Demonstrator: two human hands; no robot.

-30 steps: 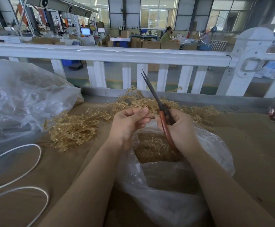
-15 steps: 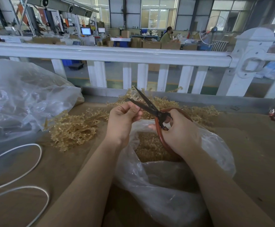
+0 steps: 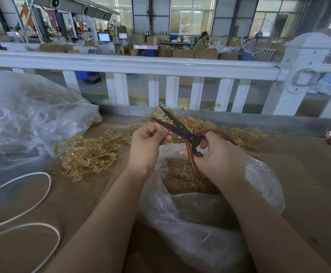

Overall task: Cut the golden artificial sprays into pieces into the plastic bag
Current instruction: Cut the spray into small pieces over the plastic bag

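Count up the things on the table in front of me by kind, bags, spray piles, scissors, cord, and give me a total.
Clear plastic bags: 2, the open one under the hands and a crumpled one at left
Golden spray piles: 2, one left, one at the back
Scissors: 1
White cord: 1
Total: 6

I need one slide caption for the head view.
Right hand opens scissors beside left hand, above plastic bag.

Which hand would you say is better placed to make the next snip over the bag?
Right. The right hand grips the scissors, blades open above the plastic bag; the left hand only pinches the piece.
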